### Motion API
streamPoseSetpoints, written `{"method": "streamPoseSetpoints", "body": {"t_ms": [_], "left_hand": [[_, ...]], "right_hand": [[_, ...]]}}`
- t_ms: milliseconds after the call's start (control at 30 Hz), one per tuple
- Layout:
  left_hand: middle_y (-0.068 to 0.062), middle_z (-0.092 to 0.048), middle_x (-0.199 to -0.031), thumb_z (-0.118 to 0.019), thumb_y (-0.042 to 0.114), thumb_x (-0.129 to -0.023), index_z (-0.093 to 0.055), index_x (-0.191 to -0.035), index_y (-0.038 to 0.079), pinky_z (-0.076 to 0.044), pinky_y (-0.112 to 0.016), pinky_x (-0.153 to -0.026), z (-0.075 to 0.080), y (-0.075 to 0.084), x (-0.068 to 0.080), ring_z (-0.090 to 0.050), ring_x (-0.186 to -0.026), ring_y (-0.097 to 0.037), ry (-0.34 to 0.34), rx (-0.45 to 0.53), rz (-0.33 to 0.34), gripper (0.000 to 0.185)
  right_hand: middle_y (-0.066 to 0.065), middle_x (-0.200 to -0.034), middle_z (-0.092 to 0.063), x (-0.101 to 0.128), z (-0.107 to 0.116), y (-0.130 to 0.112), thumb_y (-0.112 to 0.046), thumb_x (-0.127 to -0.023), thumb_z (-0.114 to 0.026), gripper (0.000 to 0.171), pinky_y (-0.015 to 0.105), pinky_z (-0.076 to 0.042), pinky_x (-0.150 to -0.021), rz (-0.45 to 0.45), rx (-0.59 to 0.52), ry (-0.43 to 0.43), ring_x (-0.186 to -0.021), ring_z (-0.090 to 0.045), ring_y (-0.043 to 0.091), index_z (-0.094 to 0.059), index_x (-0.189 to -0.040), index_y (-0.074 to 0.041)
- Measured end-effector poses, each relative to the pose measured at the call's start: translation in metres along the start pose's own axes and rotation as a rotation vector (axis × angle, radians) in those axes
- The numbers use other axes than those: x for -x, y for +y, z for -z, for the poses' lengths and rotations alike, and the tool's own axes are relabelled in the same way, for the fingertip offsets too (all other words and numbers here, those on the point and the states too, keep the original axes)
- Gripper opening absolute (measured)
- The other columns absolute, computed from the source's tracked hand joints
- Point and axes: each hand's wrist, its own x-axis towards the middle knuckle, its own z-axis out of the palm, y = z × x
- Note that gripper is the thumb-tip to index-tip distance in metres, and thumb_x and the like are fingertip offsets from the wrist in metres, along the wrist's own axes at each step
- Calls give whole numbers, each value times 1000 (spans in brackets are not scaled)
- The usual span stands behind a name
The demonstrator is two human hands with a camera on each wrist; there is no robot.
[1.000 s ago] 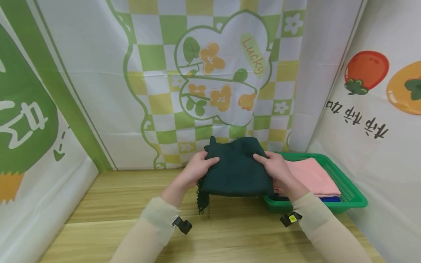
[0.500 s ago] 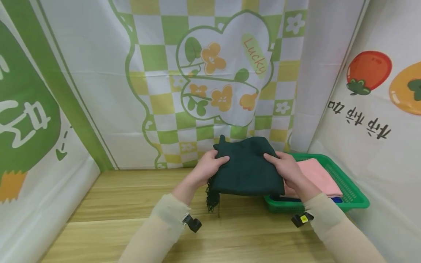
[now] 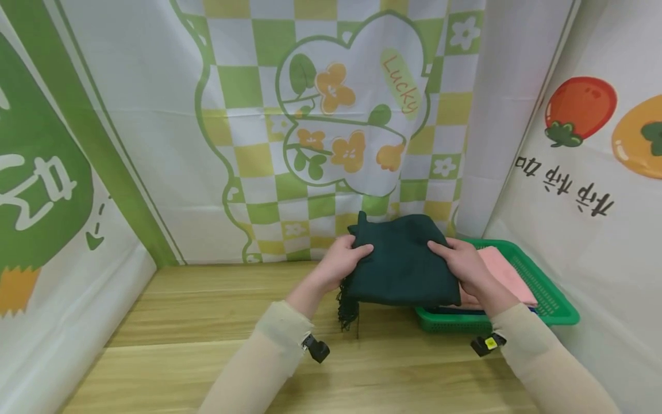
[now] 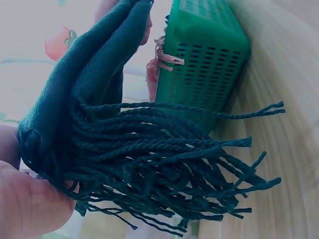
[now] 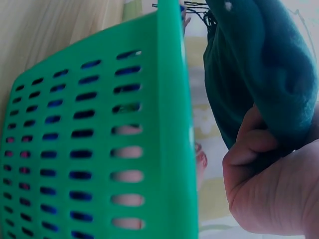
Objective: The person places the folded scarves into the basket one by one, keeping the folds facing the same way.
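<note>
Grip, left: left hand (image 3: 345,261) pinches the left edge of the folded dark green scarf (image 3: 400,265), thumb on top and fingers curled beneath; the left wrist view shows the cloth bunched against the palm.
Grip, right: right hand (image 3: 464,268) clasps the scarf's right edge the same way, thumb over the top; the right wrist view shows fingers curled under the fold.
Scarf position: held flat between both hands, lifted clear of the worktop (image 3: 207,322), its right half over the near left corner of the green basket (image 3: 553,299).
Long axis: the folded bundle runs left to right, from one hand to the other; both hands sit at about the same height, so it lies roughly level.
Fringe: a tassel fringe (image 3: 347,307) hangs from the lower left corner, below the left hand, its ends near the worktop; whether they touch it cannot be told.
Key relation: the basket lies to the right of the scarf and just below it; the right hand is the nearer one, already above the basket's rim.
Basket contents: a folded pink cloth (image 3: 504,273) lies inside, with a sliver of blue cloth (image 3: 526,311) beneath it.
Surroundings: printed fabric backdrop (image 3: 341,115) behind and at both sides.
</note>
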Motion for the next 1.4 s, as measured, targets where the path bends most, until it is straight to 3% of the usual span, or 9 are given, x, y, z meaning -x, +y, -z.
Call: {"method": "streamPoseSetpoints", "body": {"t_ms": [100,167,333,533,833,1000,1133,1267,1400], "left_hand": [[-27,-55,-157,-63,29,-116,-40,-164,-11,-51,-54,-116,-6,-1,-4,-60,-140,-40,-7,-6,-14,66],[-28,-54,-158,-63,29,-116,-41,-164,-11,-50,-54,-116,-10,-3,-7,-59,-142,-40,-3,-7,-12,66],[-29,-33,-175,-64,29,-115,-28,-170,-11,-38,-57,-127,-18,-6,-10,-38,-160,-43,13,-4,3,77],[-29,-43,-169,-64,28,-115,-35,-167,-11,-41,-57,-125,-28,-4,-14,-46,-155,-44,8,2,-9,71],[-30,-33,-175,-65,27,-113,-30,-169,-12,-37,-56,-128,-46,0,-22,-37,-161,-44,17,2,-19,77],[-30,-33,-175,-69,26,-111,-29,-170,-10,-39,-57,-127,-54,1,-24,-38,-160,-45,3,46,-8,79],[-29,-40,-172,-72,24,-109,-30,-171,-6,-43,-57,-123,-61,-1,-27,-46,-156,-44,-15,81,3,81],[-29,-44,-169,-75,22,-107,-31,-172,-4,-46,-55,-121,-69,-3,-31,-50,-153,-43,-28,121,6,82],[-30,-49,-165,-75,17,-107,-29,-172,-3,-51,-54,-117,-78,-4,-34,-56,-148,-42,-53,194,10,83]], "right_hand": [[23,-161,-56,1,6,3,-59,-111,-63,77,34,-59,-101,-15,-7,-6,-132,-66,30,-51,-165,-4],[23,-162,-55,1,9,6,-59,-111,-62,78,35,-59,-102,-19,-11,-6,-134,-65,31,-49,-166,-5],[24,-163,-54,2,16,11,-59,-111,-62,80,40,-59,-106,-17,24,2,-139,-62,37,-47,-168,-5],[24,-167,-49,1,27,18,-62,-110,-61,85,41,-56,-110,-6,51,-1,-145,-57,41,-42,-171,-5],[27,-173,-40,1,48,26,-63,-111,-58,90,39,-57,-109,-29,50,-15,-150,-52,44,-32,-175,-4],[28,-172,-40,3,57,25,-60,-112,-59,88,32,-59,-102,-39,7,-1,-130,-66,24,-33,-174,-3],[27,-172,-39,4,65,28,-57,-113,-60,87,29,-60,-99,-49,-40,-8,-112,-69,4,-33,-174,-2],[24,-170,-42,4,73,32,-59,-111,-61,89,28,-60,-97,-56,-48,-4,-108,-69,0,-33,-174,-3],[11,-156,-58,4,83,37,-60,-111,-62,90,28,-60,-97,-52,-50,-5,-109,-70,1,-32,-174,-3]]}}
